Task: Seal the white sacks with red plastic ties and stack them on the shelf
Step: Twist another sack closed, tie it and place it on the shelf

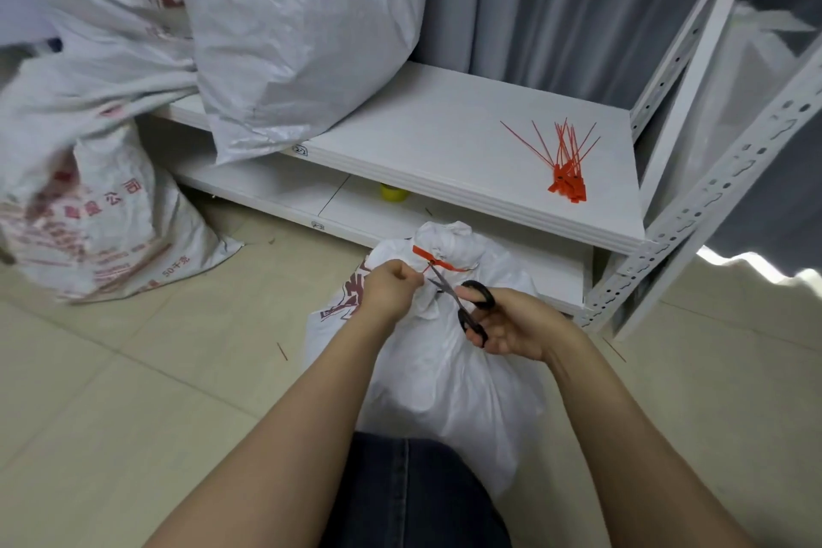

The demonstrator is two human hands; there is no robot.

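A white sack (pixel 449 374) stands on the floor in front of me, its neck bunched and cinched by a red plastic tie (pixel 438 262). My left hand (pixel 389 287) pinches the tie's loose tail beside the neck. My right hand (pixel 507 323) holds black-handled scissors (pixel 467 303), their blades pointing up-left at the tail near my left fingers. A bundle of spare red ties (pixel 565 165) lies on the right of the white shelf (pixel 445 138). A filled white sack (pixel 302 31) rests on the shelf's left part.
Printed white sacks (pixel 89 209) lean on the floor at the left. The shelf's perforated metal posts (pixel 711 191) rise at the right. A yellow object (pixel 393 192) sits on the lower shelf board. Cut red tie pieces (pixel 282 351) lie on the tiled floor. Grey curtains hang behind.
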